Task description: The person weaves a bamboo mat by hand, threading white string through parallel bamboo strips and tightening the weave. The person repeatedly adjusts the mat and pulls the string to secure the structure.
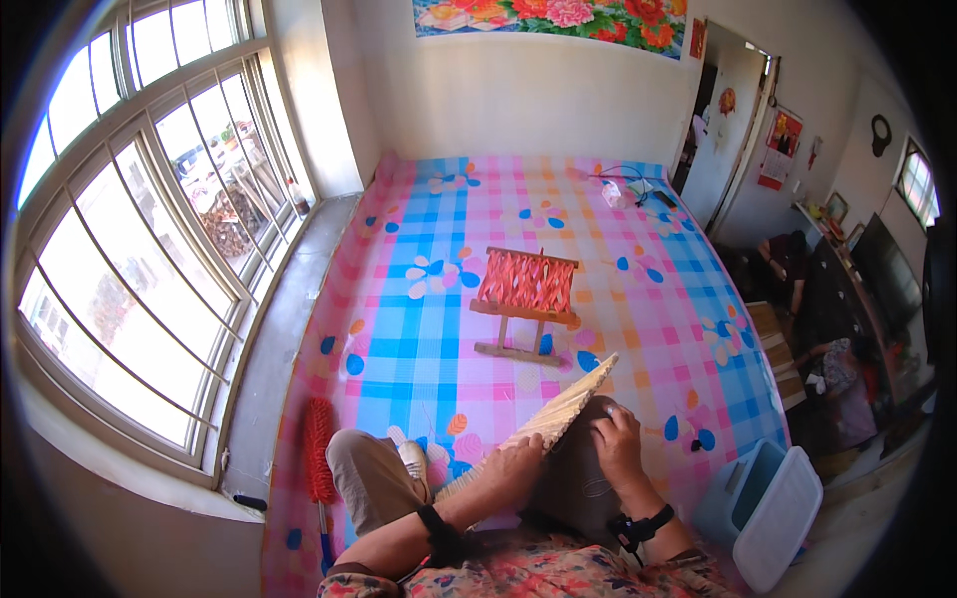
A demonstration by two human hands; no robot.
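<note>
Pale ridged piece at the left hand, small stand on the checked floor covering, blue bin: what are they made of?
Pale ridged piece: possibly straw, reed or corrugated board, can't tell which; matte tan, fine parallel ridges.
Small stand: probably wood; dull brown, straight plain bars.
Blue bin: likely plastic; smooth, evenly coloured moulded-looking walls.

No readable text — wall calendar (780, 149) blurred.
</note>
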